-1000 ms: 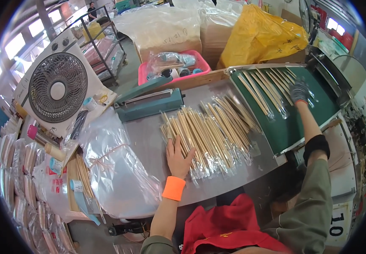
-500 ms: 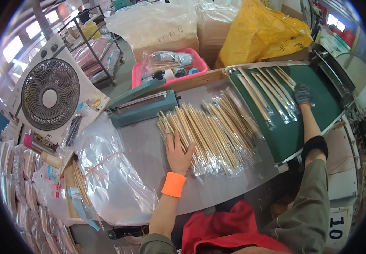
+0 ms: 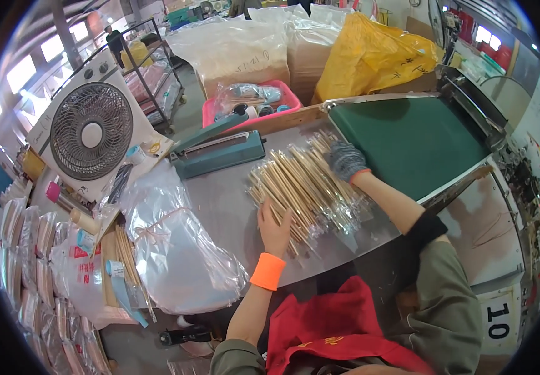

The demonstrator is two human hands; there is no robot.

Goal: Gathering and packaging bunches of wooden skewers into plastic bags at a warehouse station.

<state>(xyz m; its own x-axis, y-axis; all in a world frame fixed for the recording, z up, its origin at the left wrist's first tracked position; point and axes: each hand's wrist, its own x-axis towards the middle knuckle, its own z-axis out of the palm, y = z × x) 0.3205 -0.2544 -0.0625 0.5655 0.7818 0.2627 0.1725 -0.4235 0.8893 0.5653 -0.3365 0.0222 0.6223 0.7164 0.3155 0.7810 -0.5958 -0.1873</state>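
Observation:
A wide pile of thin wooden sticks in clear plastic sleeves (image 3: pixel 304 187) lies on the grey tabletop, their upper ends pointing away from me. My left hand (image 3: pixel 275 231) rests against the pile's lower left side, fingers stretched and thumb apart. It wears an orange wristband (image 3: pixel 268 271). On the far right side of the pile lies my right hand (image 3: pixel 348 161) in a grey knitted glove, pressed against the packets. Its fingers look extended over the sticks, with the tips partly hidden. A black band (image 3: pixel 425 232) circles the right forearm.
A green conveyor belt (image 3: pixel 413 137) adjoins the table on the right. A blue-green bag sealer (image 3: pixel 220 156) stands behind the pile, with a pink tray (image 3: pixel 292 94) beyond. Clear plastic bags (image 3: pixel 188 256) and a fan (image 3: pixel 91 134) are at left; a yellow sack (image 3: pixel 370 59) is behind.
My right hand has moved left from the belt to the pile. The stick packets that lay on the belt are gone from it. My left hand stays at the pile's left side.

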